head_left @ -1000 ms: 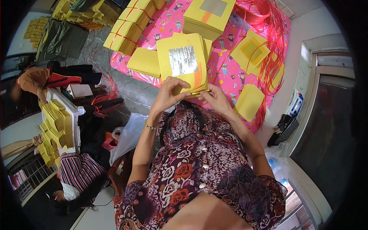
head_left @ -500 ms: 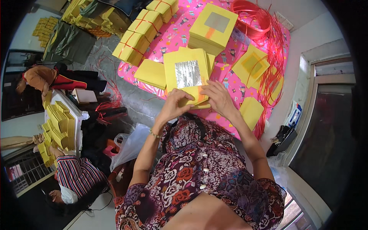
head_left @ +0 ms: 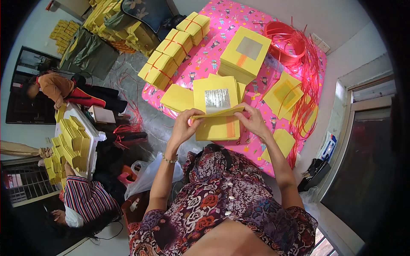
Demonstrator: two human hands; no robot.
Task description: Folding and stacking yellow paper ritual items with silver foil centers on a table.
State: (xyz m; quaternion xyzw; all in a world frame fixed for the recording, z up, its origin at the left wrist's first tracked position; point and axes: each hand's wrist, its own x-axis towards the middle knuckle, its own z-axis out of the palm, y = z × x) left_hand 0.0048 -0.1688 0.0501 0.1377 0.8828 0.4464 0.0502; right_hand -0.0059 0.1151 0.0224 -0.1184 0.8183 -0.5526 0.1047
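Before me lies a stack of yellow joss paper (head_left: 211, 131), its near part showing an orange stripe on the right. My left hand (head_left: 184, 128) pinches the left end of the top yellow sheets (head_left: 213, 87), which bear a silver foil square. At the other end my right hand (head_left: 253, 122) grips the same sheets, thumb below and fingers above. Between both hands the near edge is raised off the stack and bent; how many sheets are in it I cannot tell. Just left of this stack lies a smaller yellow stack (head_left: 177, 98).
The table has a pink patterned cover (head_left: 220, 38). Red-strapped yellow bundles (head_left: 166, 59) line its far left; a tall stack (head_left: 234, 59) stands behind. Red plastic straps (head_left: 284, 47) and loose yellow sheets (head_left: 279, 96) lie right. Two people work at a white table (head_left: 92, 141) on the left.
Both hands have lifted the near edge of the top sheets, baring the stack's striped near part. My hands have moved apart. The whole view has shifted slightly.
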